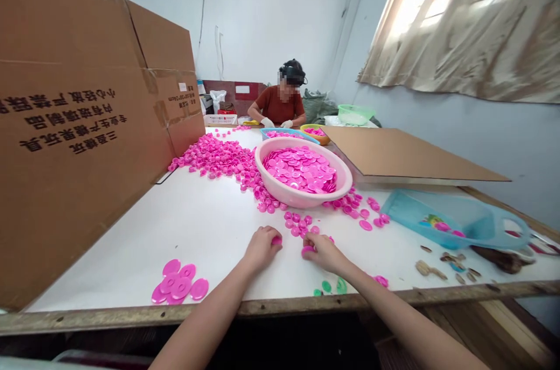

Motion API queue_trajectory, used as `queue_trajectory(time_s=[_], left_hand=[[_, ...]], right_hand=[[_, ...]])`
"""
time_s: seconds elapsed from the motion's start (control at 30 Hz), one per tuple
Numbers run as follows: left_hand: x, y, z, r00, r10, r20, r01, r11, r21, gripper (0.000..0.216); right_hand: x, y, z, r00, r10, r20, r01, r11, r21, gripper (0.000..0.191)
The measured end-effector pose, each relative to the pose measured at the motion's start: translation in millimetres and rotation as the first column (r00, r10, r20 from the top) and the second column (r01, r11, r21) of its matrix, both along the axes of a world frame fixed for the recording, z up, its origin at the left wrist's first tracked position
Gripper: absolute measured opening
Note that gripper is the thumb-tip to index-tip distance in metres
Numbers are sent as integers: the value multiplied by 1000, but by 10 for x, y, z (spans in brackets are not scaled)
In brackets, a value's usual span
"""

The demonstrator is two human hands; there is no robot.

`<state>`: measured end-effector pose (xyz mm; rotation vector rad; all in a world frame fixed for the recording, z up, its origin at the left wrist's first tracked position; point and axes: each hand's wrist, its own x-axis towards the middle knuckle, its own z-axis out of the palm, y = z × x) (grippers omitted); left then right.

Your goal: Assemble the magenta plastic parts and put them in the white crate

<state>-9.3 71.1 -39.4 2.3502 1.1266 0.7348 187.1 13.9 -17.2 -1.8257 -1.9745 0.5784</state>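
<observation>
Over the white table, my left hand [261, 248] is closed on a small pink cap [276, 240]. My right hand [322, 250] pinches a flat pink disc [308, 250] between thumb and fingers. The two hands are apart, with bare tabletop between them. Just beyond them lies a loose cluster of pink caps [298, 223]. Behind that stands a pale pink basin [301, 199] heaped with flat pink discs [300, 168]. A large spread of pink caps [219, 157] runs out to its left. Several pink discs [179, 285] overlap near the front edge, left of my left hand.
A tall cardboard box [87, 125] walls off the left side. At right are a cardboard sheet [406, 154] and a blue scoop-like tray [476, 221]. Green pieces [326, 286] lie by the front edge [301, 304]. Across the table sits a person [282, 104] wearing white gloves.
</observation>
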Motion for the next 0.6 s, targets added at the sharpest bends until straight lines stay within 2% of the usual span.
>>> queue_trajectory(time_s=[0.07, 0.13, 0.2, 0.23, 0.3, 0.37, 0.4, 0.5, 0.6], left_hand=[[-75, 57, 4, 997, 51, 54, -47, 996, -79, 38], [-134, 99, 30, 992, 101, 69, -88, 981, -174, 50], [-181, 126, 67, 993, 119, 20, -112, 973, -201, 46], [-203, 137, 82, 988, 151, -24, -153, 970, -187, 41], [-241, 164, 99, 948, 293, -122, -306, 946, -109, 33], [-245, 209, 97, 872, 456, -179, -466, 885, -15, 38], [-225, 241, 93, 849, 496, -184, -501, 865, 20, 43], [-71, 369, 98, 882, 438, -175, -428, 899, 92, 54], [108, 465, 141, 906, 370, -205, -360, 929, 86, 52]], right_hand=[[-46, 94, 67, 994, -48, -95, 50, 999, 16, 15], [-115, 184, 105, 962, -83, -261, 85, 996, -4, 21], [-204, 254, 94, 904, -84, -420, 77, 996, -34, 26], [-251, 280, 69, 877, -74, -474, 69, 997, -29, 27], [-335, 315, -13, 843, -54, -535, 70, 998, 9, 27], [-400, 339, -117, 815, -73, -574, 122, 992, 46, 28], [-423, 349, -169, 799, -99, -594, 167, 984, 61, 30], [-448, 376, -285, 755, -165, -635, 293, 951, 101, 32], [-397, 377, -325, 752, -171, -637, 323, 938, 129, 33]])
